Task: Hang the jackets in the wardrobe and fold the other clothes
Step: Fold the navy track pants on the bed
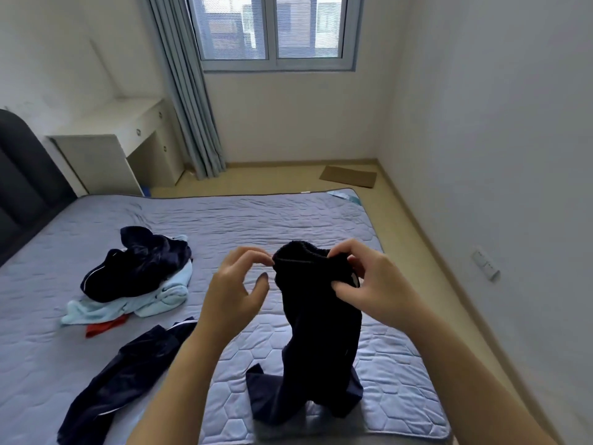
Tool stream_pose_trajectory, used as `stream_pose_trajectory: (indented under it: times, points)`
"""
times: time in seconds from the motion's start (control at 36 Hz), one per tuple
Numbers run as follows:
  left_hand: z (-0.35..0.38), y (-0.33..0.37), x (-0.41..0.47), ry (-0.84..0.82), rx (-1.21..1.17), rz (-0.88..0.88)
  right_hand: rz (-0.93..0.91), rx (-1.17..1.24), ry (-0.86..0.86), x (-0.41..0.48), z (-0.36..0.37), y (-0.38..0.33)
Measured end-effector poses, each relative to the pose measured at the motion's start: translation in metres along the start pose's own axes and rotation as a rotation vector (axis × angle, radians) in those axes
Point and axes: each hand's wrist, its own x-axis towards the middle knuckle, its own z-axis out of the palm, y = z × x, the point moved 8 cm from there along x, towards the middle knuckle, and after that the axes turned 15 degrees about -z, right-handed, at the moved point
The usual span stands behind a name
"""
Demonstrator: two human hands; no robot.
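Head view: right hand point(369, 281) grip pinches the waistband of the dark trousers point(321, 322), whose legs trail onto the bed point(288, 213). Left hand point(234, 293) grip is half open, fingertips at the waistband's edge.

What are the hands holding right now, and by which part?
The dark trousers: right hand gripping the waistband; left hand at its other end, grip unclear.

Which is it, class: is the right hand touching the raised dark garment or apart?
Touching. The head view shows the right hand pinching the dark garment at its top edge, fingers curled round the cloth.
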Motion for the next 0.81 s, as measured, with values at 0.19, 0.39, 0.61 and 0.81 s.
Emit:
stream_pose_trajectory:
  times: [0.19, 0.39, 0.61, 0.81]
  points:
    - [0.004, 0.018, 0.012, -0.082, 0.086, 0.156, -0.052, 0.172, 0.049, 0.009, -0.026, -0.014]
    - [-0.013, 0.061, 0.039, -0.008, 0.089, 0.351, -0.105, 0.206, 0.051, 0.023, -0.053, -0.036]
    - [-0.014, 0.115, 0.052, -0.110, 0.271, 0.685, -0.163, 0.284, 0.082, 0.033, -0.086, -0.052]
    - [-0.026, 0.158, 0.082, -0.338, 0.408, 0.743, -0.253, 0.105, -0.027, 0.052, -0.110, -0.083]
